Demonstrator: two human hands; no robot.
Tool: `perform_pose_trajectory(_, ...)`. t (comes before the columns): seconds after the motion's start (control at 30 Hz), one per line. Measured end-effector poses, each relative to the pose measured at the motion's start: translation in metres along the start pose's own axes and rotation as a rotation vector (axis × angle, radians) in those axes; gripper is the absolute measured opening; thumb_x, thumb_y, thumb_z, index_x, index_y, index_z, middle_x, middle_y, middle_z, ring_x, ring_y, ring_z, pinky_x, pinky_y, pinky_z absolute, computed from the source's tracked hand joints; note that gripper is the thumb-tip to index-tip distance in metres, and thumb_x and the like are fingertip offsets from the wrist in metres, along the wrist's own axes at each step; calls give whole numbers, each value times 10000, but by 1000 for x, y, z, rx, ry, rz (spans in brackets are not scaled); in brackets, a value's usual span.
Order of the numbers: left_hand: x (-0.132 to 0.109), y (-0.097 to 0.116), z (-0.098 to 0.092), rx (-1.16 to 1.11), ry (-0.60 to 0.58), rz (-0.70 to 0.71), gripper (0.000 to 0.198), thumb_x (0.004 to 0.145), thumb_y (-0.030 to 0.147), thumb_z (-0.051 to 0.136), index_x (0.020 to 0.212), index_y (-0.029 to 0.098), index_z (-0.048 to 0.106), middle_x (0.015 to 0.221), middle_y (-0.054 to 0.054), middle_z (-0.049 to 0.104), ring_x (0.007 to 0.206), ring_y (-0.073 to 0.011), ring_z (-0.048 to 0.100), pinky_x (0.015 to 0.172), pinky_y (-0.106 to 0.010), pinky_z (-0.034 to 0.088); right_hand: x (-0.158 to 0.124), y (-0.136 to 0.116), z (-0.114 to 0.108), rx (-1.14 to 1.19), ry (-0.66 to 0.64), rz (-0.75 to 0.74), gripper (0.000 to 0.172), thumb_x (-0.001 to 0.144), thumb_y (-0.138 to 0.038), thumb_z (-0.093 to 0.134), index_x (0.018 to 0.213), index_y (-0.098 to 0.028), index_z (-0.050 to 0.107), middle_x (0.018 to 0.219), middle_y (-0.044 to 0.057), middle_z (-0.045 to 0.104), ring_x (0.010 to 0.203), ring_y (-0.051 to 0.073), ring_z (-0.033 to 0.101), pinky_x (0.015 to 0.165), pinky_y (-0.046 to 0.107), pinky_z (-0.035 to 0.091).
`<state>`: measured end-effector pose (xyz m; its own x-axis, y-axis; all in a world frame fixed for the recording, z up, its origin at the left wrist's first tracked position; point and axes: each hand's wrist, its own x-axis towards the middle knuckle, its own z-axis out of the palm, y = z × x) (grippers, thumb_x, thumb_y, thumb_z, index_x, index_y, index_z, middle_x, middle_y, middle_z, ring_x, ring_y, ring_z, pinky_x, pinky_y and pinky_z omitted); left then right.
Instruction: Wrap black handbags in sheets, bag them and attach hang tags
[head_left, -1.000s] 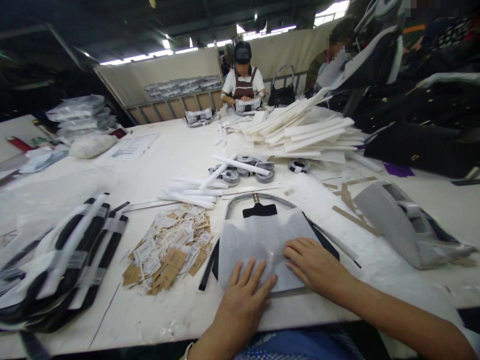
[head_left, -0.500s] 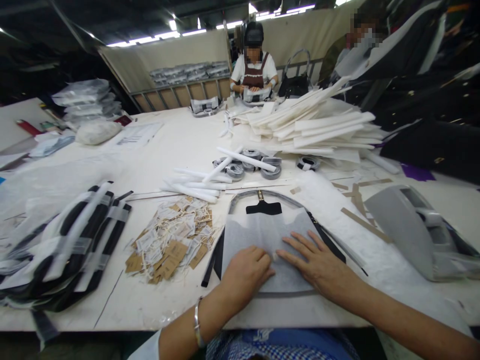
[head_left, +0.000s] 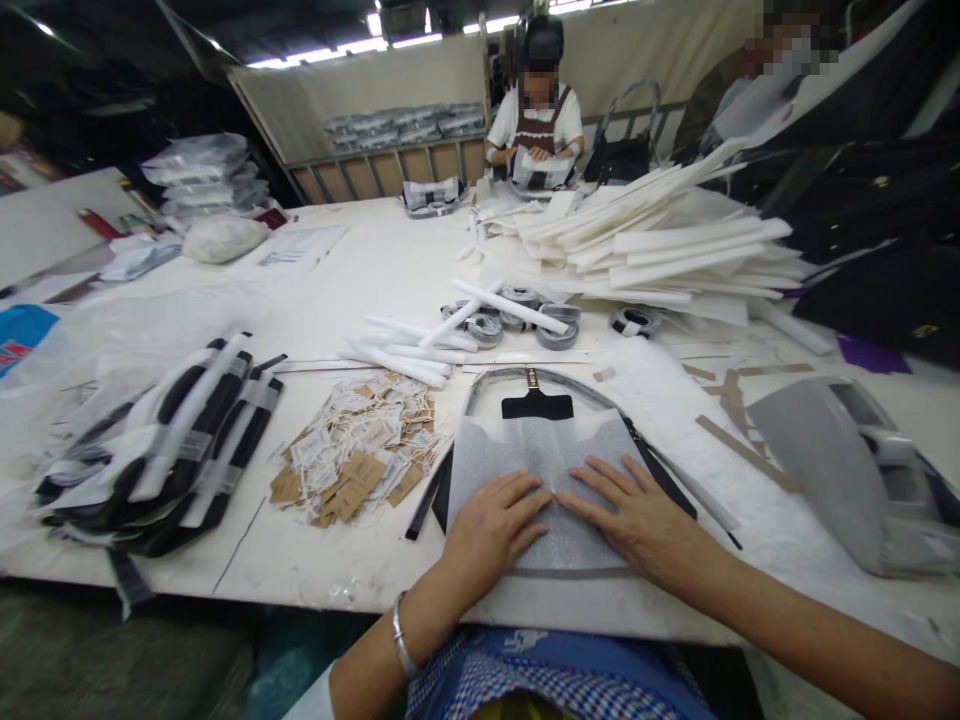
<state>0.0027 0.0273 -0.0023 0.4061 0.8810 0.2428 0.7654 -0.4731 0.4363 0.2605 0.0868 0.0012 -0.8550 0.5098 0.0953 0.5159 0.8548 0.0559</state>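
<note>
A black handbag (head_left: 442,497) lies flat in front of me, its wrapped handle (head_left: 487,380) arched toward the far side. White foam sheet (head_left: 480,447) covers most of the bag's face, and a black flap with a metal clasp (head_left: 537,404) shows above it. My left hand (head_left: 491,525) rests on the sheet with its fingers stretched out. Opposite it, my right hand (head_left: 630,510) lies flat with fingers spread on the sheet's right half. The fingertips of both hands nearly meet at the middle.
Paper tags with strings (head_left: 360,450) are heaped left of the bag. Beyond them lie black wrapped straps (head_left: 172,440). White rolled tubes (head_left: 405,350), coiled straps (head_left: 517,310) and a stack of foam sheets (head_left: 675,240) sit farther back. A tape dispenser (head_left: 832,460) stands right; a co-worker (head_left: 536,120) works opposite.
My left hand has opened from curled fingers to outstretched ones on the foam sheet. My right hand has hardly moved on the sheet. The whole view has shifted slightly.
</note>
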Motion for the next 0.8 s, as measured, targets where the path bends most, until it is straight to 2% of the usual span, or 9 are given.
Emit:
perform_pose_trajectory(0.27, 0, 1, -2, -32, 0, -1, 362, 950, 316, 622, 1306, 254, 596, 1331, -62, 626, 1264, -230, 563, 1080, -431, 465, -1, -3, 1, -48, -4, -62, 728, 786, -30, 555, 1438, -345, 477, 1453, 107, 529, 1336, 385, 464, 997, 666, 411)
perform_pose_trajectory(0.5, -1, 2, -2, 28, -17, 0, 410, 960, 349, 604, 1351, 238, 553, 1401, -80, 578, 1304, -252, 532, 1085, -431, 458, -1, 0, -4, -66, -13, -88, 765, 826, -29, 495, 1527, -295, 342, 1520, 102, 460, 1363, 343, 451, 1037, 620, 411)
perform_pose_trajectory(0.63, 2, 3, -7, 149, -118, 35, 436, 1008, 397, 498, 1422, 261, 480, 1526, -70, 455, 1418, -279, 400, 1146, -528, 356, 1, -2, -8, -69, -8, -40, 694, 821, -10, 447, 1487, -201, 417, 1505, 124, 479, 1373, 324, 445, 1062, 629, 375)
perform_pose_trajectory(0.7, 5, 2, -13, 177, -193, 35, 451, 1036, 423, 408, 1462, 277, 426, 1538, -47, 443, 1431, -273, 380, 1172, -574, 280, 4, 0, -9, -38, -24, -29, 642, 847, -58, 453, 1470, -213, 445, 1508, 109, 478, 1380, 326, 434, 1080, 649, 336)
perform_pose_trajectory(0.8, 9, -4, -20, 186, -265, 19, 511, 1032, 501, 354, 1502, 301, 364, 1584, -20, 370, 1467, -274, 309, 1199, -568, 210, 6, 11, -8, 2, -49, -21, 608, 911, -193, 475, 1506, -282, 389, 1561, 63, 408, 1418, 334, 372, 1105, 661, 284)
